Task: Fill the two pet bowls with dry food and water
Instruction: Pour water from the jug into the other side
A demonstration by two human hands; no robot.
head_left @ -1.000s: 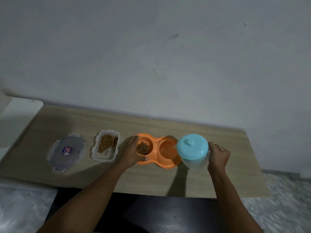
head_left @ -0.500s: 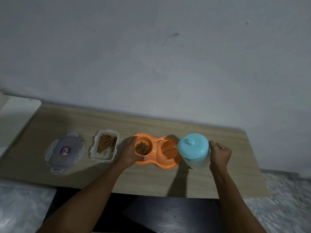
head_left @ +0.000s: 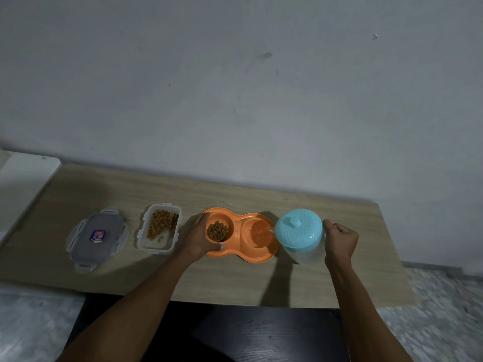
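Observation:
An orange double pet bowl (head_left: 236,253) lies on the wooden table (head_left: 235,278). Its left well holds brown dry food (head_left: 217,231); its right well (head_left: 258,237) has water in it. My left hand (head_left: 200,237) grips the bowl's left rim. My right hand (head_left: 339,241) is closed on the handle of a clear water jug with a light blue lid (head_left: 299,228), tilted left so its spout hangs over the right well and a thin stream runs in.
An open clear food container (head_left: 159,228) with dry food sits left of the bowl. Its lid (head_left: 98,239) lies further left. A white surface (head_left: 23,178) adjoins the table's left end. A wall rises behind the table; a dark surface lies below the front edge.
The jug has tipped a little further left and water now runs into the right well. My left hand has stayed on the bowl's rim.

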